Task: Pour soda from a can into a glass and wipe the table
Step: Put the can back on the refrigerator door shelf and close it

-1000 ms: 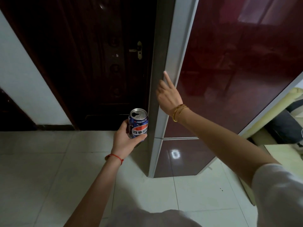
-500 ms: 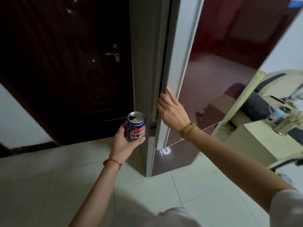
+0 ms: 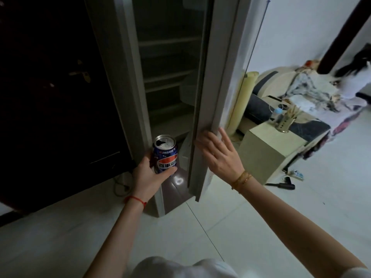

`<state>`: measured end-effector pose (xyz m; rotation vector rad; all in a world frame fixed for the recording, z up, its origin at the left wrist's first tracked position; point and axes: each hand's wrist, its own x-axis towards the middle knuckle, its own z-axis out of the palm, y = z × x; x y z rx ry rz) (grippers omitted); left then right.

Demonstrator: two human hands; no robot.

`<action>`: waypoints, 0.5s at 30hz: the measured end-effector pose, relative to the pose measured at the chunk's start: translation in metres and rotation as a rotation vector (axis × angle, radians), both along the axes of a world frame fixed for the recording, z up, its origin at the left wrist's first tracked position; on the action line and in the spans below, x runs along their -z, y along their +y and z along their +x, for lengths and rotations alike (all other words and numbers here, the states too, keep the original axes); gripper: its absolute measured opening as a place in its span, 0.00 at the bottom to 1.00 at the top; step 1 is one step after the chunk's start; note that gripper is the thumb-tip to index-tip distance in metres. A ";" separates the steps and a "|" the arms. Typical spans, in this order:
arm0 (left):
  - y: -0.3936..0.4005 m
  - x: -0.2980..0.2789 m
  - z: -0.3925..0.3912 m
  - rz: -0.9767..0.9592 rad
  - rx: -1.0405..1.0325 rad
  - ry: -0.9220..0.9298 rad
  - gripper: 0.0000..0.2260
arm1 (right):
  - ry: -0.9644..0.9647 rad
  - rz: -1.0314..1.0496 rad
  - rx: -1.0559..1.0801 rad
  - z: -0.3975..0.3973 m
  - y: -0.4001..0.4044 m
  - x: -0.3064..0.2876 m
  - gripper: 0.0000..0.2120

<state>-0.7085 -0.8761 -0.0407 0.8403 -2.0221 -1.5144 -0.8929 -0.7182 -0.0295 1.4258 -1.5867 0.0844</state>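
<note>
Scene dim overall; left side nearly black at the dark door (image 3: 50, 97). Light enters from the right, brightening the white wall (image 3: 297, 27) and floor tiles (image 3: 331, 177). One glare spot low on the glossy cabinet panel (image 3: 178, 180). Wide-angle bending at edges; upper right corner motion-blurred.

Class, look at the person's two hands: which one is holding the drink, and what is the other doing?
The left hand, with the red wrist string, grips the opened blue soda can. The right hand, wearing gold bracelets, rests on the open fridge door's edge.

Pale tiled floor (image 3: 251, 227) carries a tall open cabinet (image 3: 172, 77) with bare shelves, a low cream side table (image 3: 267, 153) just right of it, and a dark tool (image 3: 281, 185) lying near the table
</note>
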 end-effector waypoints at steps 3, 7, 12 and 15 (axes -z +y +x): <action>0.023 -0.006 -0.007 -0.014 0.050 0.007 0.35 | -0.061 -0.081 0.075 0.000 0.039 0.001 0.26; 0.058 -0.012 -0.017 0.006 0.084 0.002 0.34 | -0.228 -0.234 0.166 0.001 0.088 -0.002 0.35; 0.116 -0.026 -0.026 0.010 0.141 -0.003 0.31 | -0.459 -0.379 0.344 -0.008 0.144 -0.007 0.35; 0.145 -0.033 -0.031 0.005 0.195 0.021 0.31 | -0.574 -0.428 0.408 -0.022 0.172 -0.011 0.33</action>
